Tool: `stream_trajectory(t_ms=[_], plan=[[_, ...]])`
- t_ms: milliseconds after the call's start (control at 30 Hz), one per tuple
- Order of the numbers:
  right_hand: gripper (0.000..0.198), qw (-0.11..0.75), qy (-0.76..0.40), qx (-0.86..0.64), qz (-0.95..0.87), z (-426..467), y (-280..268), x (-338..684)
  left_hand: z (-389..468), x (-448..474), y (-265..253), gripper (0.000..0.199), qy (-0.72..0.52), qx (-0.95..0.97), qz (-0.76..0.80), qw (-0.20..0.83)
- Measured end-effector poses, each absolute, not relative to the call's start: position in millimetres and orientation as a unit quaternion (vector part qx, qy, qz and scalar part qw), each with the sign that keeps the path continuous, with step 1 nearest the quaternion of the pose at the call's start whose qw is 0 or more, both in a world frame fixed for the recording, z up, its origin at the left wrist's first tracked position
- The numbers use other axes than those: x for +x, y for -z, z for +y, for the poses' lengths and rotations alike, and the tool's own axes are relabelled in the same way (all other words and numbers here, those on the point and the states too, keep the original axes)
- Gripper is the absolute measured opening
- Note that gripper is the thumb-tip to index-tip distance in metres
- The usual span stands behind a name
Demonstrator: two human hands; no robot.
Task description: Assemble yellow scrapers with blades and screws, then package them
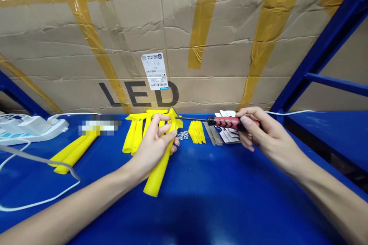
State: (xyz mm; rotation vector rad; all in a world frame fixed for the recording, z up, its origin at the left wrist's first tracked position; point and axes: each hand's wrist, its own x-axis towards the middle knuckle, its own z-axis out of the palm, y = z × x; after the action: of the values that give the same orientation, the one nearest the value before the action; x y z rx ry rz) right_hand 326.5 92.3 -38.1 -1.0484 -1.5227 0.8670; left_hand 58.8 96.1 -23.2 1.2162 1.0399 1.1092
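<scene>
My left hand (153,138) is closed around a yellow plastic scraper (158,172), whose round handle slants down toward me. A red and black screwdriver (225,122) lies level in the fingers of my right hand (261,128). Its thin shaft reaches left to the scraper's head, and the tip appears to touch there. Behind my left hand lie several yellow handles (133,134), partly hidden. Just right of the scraper head is a small pile of screws (183,134). Beside it are yellow flat plastic pieces (197,132), grey metal strips (213,136) and white pieces (229,134).
Two more yellow handles (76,149) lie on the left of the blue tabletop (207,195), their far ends blurred out. A white power strip (37,130) with cables stands at far left. A large taped cardboard box (138,30) forms the back, between blue metal frame posts (319,42).
</scene>
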Motion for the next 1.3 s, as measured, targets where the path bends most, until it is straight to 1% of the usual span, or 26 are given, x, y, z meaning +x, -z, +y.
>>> stream_trajectory(t_ms=[67, 100, 200, 267, 333, 400, 467, 533, 600, 733, 800, 967, 1100, 1233, 1300], plan=[[0.031, 0.508, -0.334, -0.475, -0.636, 92.8, 38.9, 327.1, 96.2, 58.8, 24.6, 0.03, -0.473, 0.525, 0.439, 0.555], [0.032, 0.503, -0.341, -0.474, -0.638, 92.7, 38.6, 327.6, 96.3, 58.6, 25.1, 0.029, -0.474, 0.53, 0.436, 0.551], [0.035, 0.504, -0.399, -0.412, -0.646, 91.7, 35.9, 329.6, 97.0, 57.4, 25.2, 0.029, -0.474, 0.542, 0.429, 0.546], [0.036, 0.51, -0.406, -0.389, -0.651, 91.4, 35.0, 329.8, 96.9, 57.0, 24.4, 0.029, -0.472, 0.55, 0.426, 0.541], [0.03, 0.511, -0.387, -0.412, -0.647, 91.9, 36.1, 327.9, 96.2, 57.3, 23.1, 0.03, -0.479, 0.555, 0.425, 0.531], [0.034, 0.51, -0.385, -0.451, -0.623, 92.5, 38.1, 323.9, 95.1, 57.8, 20.9, 0.031, -0.487, 0.555, 0.423, 0.524], [0.038, 0.514, -0.412, -0.466, -0.591, 92.2, 38.8, 319.5, 94.4, 57.6, 17.8, 0.03, -0.489, 0.56, 0.419, 0.521], [0.033, 0.522, -0.456, -0.438, -0.573, 90.7, 37.5, 316.8, 94.7, 56.5, 14.6, 0.029, -0.486, 0.571, 0.415, 0.516], [0.03, 0.526, -0.471, -0.401, -0.583, 88.8, 35.3, 317.4, 96.0, 55.1, 12.8, 0.029, -0.484, 0.577, 0.416, 0.509], [0.025, 0.521, -0.414, -0.404, -0.627, 87.9, 34.5, 323.2, 97.1, 54.0, 14.8, 0.026, -0.471, 0.592, 0.427, 0.495], [0.026, 0.516, -0.418, -0.422, -0.616, 88.3, 35.4, 323.3, 95.9, 54.2, 15.7, 0.023, -0.468, 0.611, 0.425, 0.476], [0.039, 0.502, -0.528, -0.462, -0.506, 87.2, 32.7, 314.2, 90.8, 53.4, 12.3, 0.02, -0.476, 0.64, 0.433, 0.42], [0.036, 0.479, -0.606, -0.501, -0.39, 87.2, 27.0, 312.2, 89.2, 51.5, 14.1, 0.017, -0.464, 0.659, 0.441, 0.394], [0.041, 0.421, -0.683, -0.536, -0.263, 87.8, 24.4, 309.8, 89.5, 49.9, 12.9, 0.019, -0.49, 0.659, 0.409, 0.398], [0.041, 0.414, -0.702, -0.53, -0.236, 87.4, 24.1, 306.3, 89.8, 49.8, 7.5, 0.022, -0.503, 0.66, 0.383, 0.406]])
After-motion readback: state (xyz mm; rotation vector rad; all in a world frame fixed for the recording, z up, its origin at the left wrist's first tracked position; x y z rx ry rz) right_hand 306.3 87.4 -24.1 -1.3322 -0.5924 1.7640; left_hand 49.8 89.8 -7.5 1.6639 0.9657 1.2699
